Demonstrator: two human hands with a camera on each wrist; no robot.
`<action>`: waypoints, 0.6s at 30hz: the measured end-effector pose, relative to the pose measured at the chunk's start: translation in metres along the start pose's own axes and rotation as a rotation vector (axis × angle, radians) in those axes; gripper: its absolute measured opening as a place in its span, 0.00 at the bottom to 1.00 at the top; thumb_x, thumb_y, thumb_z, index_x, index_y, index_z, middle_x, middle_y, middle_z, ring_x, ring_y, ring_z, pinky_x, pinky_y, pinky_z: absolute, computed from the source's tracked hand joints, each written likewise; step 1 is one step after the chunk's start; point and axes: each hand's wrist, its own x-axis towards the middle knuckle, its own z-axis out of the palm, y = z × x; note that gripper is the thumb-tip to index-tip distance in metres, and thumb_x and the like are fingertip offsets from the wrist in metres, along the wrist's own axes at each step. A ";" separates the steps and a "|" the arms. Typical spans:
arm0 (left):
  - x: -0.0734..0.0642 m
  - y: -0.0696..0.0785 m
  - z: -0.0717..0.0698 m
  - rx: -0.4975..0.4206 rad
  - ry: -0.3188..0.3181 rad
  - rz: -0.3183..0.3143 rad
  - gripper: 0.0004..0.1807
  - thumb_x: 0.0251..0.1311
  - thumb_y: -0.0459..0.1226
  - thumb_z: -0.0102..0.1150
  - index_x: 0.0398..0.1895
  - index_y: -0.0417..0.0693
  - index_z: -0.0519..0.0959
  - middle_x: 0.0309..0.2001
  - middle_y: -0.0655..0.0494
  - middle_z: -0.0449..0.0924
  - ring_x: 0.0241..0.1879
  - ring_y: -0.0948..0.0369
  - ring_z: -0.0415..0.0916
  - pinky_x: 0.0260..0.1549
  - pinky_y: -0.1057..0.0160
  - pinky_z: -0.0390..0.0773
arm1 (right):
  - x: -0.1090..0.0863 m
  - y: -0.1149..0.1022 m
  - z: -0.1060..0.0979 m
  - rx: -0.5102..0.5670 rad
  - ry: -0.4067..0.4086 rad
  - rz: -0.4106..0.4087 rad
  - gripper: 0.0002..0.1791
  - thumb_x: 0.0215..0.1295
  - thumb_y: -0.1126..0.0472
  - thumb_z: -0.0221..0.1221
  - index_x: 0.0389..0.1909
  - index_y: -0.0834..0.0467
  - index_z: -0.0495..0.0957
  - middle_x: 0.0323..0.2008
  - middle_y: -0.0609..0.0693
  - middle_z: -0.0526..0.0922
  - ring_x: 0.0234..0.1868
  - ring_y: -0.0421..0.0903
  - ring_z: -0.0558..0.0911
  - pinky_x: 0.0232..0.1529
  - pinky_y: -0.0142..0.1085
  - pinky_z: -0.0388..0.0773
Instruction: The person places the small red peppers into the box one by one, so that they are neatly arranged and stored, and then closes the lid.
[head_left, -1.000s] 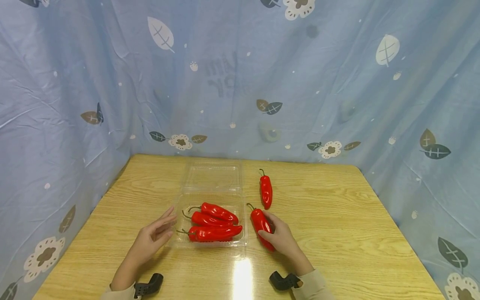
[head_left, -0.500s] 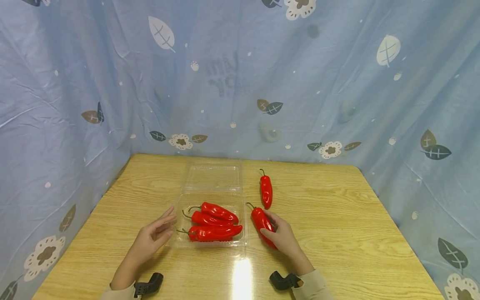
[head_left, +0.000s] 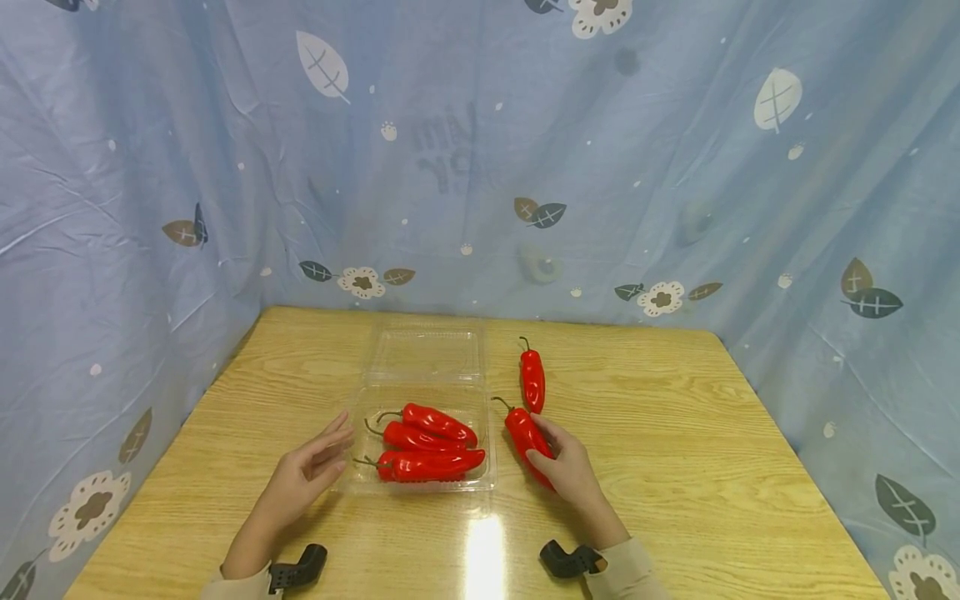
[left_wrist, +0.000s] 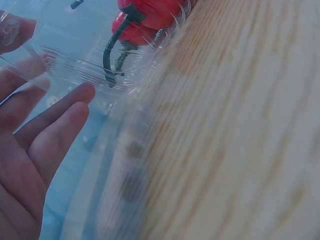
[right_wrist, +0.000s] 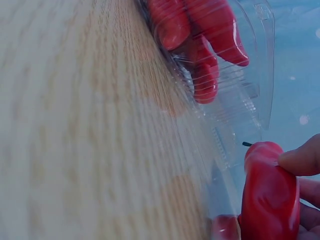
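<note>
My right hand [head_left: 573,473] pinches a long red pepper [head_left: 527,435] between thumb and fingers, right of a clear plastic clamshell box [head_left: 487,479]. In the right wrist view the held pepper [right_wrist: 270,200] shows large, its dark stem tip poking out behind. Several red peppers [head_left: 431,467] lie crosswise in the box's near half, green stems pointing left. By the box's left side is my left hand [head_left: 296,483], fingers loosely bent with nothing in them. The left wrist view has its fingertips [left_wrist: 82,92] right at the clear wall.
Another red pepper [head_left: 532,382] lies on the wooden table [head_left: 660,433], behind the held one. The box's clear lid [head_left: 426,354] is folded back flat toward the rear. A blue patterned curtain [head_left: 465,167] hangs around the table's back and sides.
My right hand has shifted the pepper slightly up and away from me, to the right, nearer the pepper behind. My left hand has stayed in place.
</note>
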 end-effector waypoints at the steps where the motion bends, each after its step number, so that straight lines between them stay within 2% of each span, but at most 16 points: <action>1: 0.000 0.000 0.000 -0.001 0.003 0.001 0.22 0.61 0.23 0.53 0.60 0.27 0.69 0.69 0.34 0.56 0.59 0.70 0.71 0.53 0.78 0.74 | 0.000 0.000 0.000 0.001 0.005 -0.002 0.29 0.58 0.69 0.61 0.63 0.60 0.69 0.60 0.61 0.75 0.57 0.57 0.77 0.55 0.50 0.79; 9: 0.000 0.001 0.000 -0.017 -0.013 -0.005 0.22 0.61 0.23 0.53 0.60 0.25 0.67 0.69 0.31 0.54 0.60 0.70 0.70 0.54 0.77 0.73 | 0.001 -0.004 -0.002 0.038 0.028 -0.066 0.28 0.58 0.72 0.59 0.63 0.62 0.70 0.60 0.64 0.74 0.58 0.61 0.76 0.54 0.49 0.79; 18: 0.000 0.002 0.001 0.004 0.015 0.017 0.22 0.60 0.22 0.53 0.59 0.25 0.69 0.68 0.32 0.56 0.59 0.71 0.70 0.53 0.78 0.73 | 0.001 -0.009 -0.007 0.087 0.034 -0.052 0.29 0.60 0.71 0.59 0.64 0.59 0.69 0.63 0.61 0.72 0.62 0.59 0.72 0.58 0.48 0.76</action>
